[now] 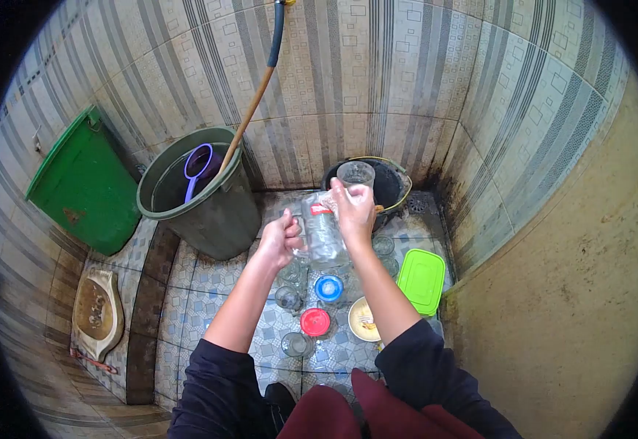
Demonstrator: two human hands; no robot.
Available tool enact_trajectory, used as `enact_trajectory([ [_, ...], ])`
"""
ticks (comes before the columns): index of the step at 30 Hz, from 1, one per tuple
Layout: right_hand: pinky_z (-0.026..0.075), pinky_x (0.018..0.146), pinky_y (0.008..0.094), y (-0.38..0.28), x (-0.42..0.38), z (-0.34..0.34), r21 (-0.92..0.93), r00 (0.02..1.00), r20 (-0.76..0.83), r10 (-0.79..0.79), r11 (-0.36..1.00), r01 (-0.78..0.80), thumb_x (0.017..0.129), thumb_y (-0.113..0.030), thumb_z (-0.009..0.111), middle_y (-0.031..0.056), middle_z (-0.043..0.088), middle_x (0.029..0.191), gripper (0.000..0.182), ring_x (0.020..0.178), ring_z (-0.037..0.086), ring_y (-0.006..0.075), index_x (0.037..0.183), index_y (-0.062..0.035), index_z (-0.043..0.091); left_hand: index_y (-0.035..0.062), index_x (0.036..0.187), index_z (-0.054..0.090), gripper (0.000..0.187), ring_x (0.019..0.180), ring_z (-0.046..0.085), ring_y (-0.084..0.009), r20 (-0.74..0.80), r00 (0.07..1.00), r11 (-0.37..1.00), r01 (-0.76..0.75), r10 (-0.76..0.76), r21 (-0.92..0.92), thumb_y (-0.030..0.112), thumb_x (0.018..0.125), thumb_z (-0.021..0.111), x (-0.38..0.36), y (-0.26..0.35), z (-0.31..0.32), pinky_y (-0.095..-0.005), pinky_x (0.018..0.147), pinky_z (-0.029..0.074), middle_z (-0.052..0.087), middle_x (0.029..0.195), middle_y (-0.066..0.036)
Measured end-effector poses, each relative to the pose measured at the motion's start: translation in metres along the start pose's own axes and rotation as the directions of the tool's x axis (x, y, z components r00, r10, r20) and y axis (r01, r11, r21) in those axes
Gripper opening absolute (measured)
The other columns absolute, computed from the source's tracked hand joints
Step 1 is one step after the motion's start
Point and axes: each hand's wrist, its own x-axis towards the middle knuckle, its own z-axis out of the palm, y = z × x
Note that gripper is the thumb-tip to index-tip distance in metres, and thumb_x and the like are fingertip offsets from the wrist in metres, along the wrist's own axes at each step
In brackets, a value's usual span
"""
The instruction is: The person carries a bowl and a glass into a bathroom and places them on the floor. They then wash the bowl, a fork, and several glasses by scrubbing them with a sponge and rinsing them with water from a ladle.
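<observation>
Tilted in front of me is a clear glass mug (325, 238) with a red label. The curled fingers of my left hand (282, 238) hold it by the handle. My right hand (355, 210) is closed at its side, pressing a pale, textured scrubbing pad (328, 199) against the glass near the label. Just beyond the right hand, a clear drinking glass (355, 173) overlaps the black bucket (388, 183). Below the mug, several glasses (288, 298) stand on the tiled floor, beside a blue-lidded container (328, 288) and a red-lidded one (315, 322).
A bowl (363, 322) with a fork and a bright green lidded box (421, 282) sit at right. To the left stand a large grey bin (209, 227) with a purple dipper (199, 172), a green bin (85, 190) and a squat-toilet basin (99, 314). A hose (260, 88) hangs into the grey bin.
</observation>
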Motion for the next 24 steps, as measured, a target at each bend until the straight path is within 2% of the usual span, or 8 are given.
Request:
enact_trajectory([
  [2,0.042,0.058,0.0251,0.01,0.008,0.005,0.333,0.969,0.237,0.068,0.931,-0.147,0.07,-0.027,0.063,0.0043,0.056,0.068,0.025,0.059,0.053,0.015,0.071,-0.0027,0.055,0.0103,0.076,0.044,0.028,0.04,0.031,-0.0059,0.52,0.846,0.86,0.349,-0.118,-0.372,0.035,0.086,0.035,0.005,-0.004,-0.01,-0.019,0.037,0.03,0.038,0.054,0.004],
  [5,0.041,0.065,0.0232,0.01,-0.002,-0.003,0.542,0.789,0.604,0.114,0.667,-0.511,0.069,-0.02,0.064,0.0004,0.058,0.077,0.027,0.071,0.053,0.0096,0.088,-0.0032,0.056,0.009,0.093,0.049,0.029,0.049,0.045,-0.0057,0.027,0.996,0.939,0.087,-0.082,-0.334,0.035,0.085,0.037,-0.018,-0.009,0.05,-0.0188,0.04,0.037,0.051,0.066,0.002],
  [8,0.042,0.068,0.0228,0.018,-0.014,0.015,0.707,0.801,0.595,0.063,0.433,-0.559,0.071,-0.013,0.061,0.0033,0.058,0.086,0.022,0.075,0.054,0.0106,0.091,-0.0035,0.057,0.0131,0.1,0.051,0.033,0.062,0.053,-0.0093,0.298,0.955,0.929,0.096,0.015,-0.357,0.038,0.084,0.037,-0.006,-0.026,0.039,-0.0253,0.057,0.047,0.056,0.078,0.0],
  [13,0.042,0.068,0.0243,0.004,-0.007,-0.001,0.754,0.902,0.426,0.072,0.523,-0.398,0.071,-0.008,0.06,0.0058,0.06,0.085,0.019,0.077,0.056,0.0111,0.089,-0.0011,0.058,0.0121,0.102,0.05,0.041,0.07,0.054,-0.0217,0.42,0.866,0.948,0.316,-0.272,-0.039,0.046,0.08,0.04,-0.014,-0.026,0.022,-0.0408,0.078,0.044,0.056,0.082,-0.005],
  [14,0.042,0.067,0.0241,0.001,-0.001,-0.004,0.684,0.948,0.311,-0.067,0.709,-0.174,0.071,-0.009,0.06,0.0064,0.061,0.081,0.017,0.075,0.056,0.0108,0.086,0.0003,0.058,0.0087,0.106,0.047,0.049,0.075,0.055,-0.0251,0.393,0.886,0.92,-0.34,0.245,0.194,0.049,0.078,0.043,-0.015,-0.033,0.03,-0.0433,0.081,0.041,0.056,0.091,-0.007],
  [16,0.043,0.063,0.0244,-0.013,-0.001,-0.01,0.484,0.956,0.181,-0.23,0.867,0.118,0.075,-0.013,0.058,0.0067,0.061,0.069,0.015,0.067,0.057,0.011,0.076,0.002,0.059,0.0081,0.107,0.046,0.051,0.082,0.053,-0.0241,0.436,0.9,0.995,-0.028,-0.015,0.093,0.049,0.076,0.047,-0.024,-0.002,0.026,-0.0423,0.083,0.04,0.054,0.097,-0.007],
  [17,0.043,0.063,0.0244,-0.017,-0.003,-0.011,0.484,0.957,0.176,-0.23,0.867,0.119,0.075,-0.013,0.058,0.0067,0.061,0.069,0.015,0.067,0.057,0.011,0.076,0.002,0.059,0.0075,0.108,0.045,0.054,0.089,0.051,-0.023,0.5,0.826,0.956,0.293,-0.258,0.01,0.049,0.073,0.05,-0.027,0.011,0.025,-0.0413,0.085,0.038,0.052,0.102,-0.008],
  [24,0.043,0.062,0.0272,0.012,0.005,0.0,0.336,0.988,0.131,0.085,0.934,-0.125,0.071,-0.013,0.059,0.007,0.06,0.076,0.02,0.068,0.057,0.0146,0.089,-0.0052,0.056,0.0063,0.104,0.048,0.049,0.083,0.053,-0.0181,0.257,0.962,0.964,-0.155,0.097,0.214,0.037,0.067,0.057,-0.007,-0.023,0.009,-0.0328,0.077,0.041,0.055,0.094,-0.007],
])
